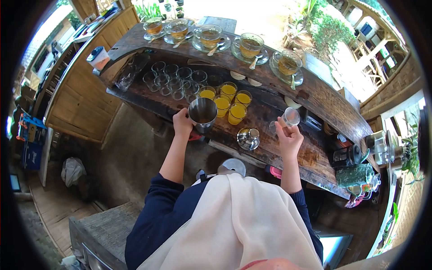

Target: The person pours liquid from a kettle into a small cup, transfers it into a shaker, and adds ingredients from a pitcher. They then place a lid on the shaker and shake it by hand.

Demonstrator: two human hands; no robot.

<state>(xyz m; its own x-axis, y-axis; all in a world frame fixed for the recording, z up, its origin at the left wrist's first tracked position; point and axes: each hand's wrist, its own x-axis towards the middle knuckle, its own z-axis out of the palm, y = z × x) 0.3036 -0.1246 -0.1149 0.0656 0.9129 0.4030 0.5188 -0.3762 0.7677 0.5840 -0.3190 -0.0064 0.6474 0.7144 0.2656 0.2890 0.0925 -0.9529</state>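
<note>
My left hand (pixel 182 122) is closed around a metal shaker cup (pixel 203 118), its open mouth facing up toward me. On the right, my right hand (pixel 289 137) grips a small clear glass (pixel 291 116) between thumb and fingers, above the dark wooden counter (pixel 270 148). Between the two hands, a shiny metal shaker lid (pixel 248 138) rests near the counter's front edge. Several glasses of yellow-orange drink (pixel 237 112) stand in a cluster just beyond the shaker cup.
Several empty clear glasses (pixel 171 81) are grouped at the counter's left. Along the raised ledge (pixel 324 96) stand several glass teacups (pixel 210 36) on saucers with spoons. At the right end are a French press (pixel 345 155) and a green glass jar (pixel 355 175). A white-lidded container (pixel 97 58) sits at the left.
</note>
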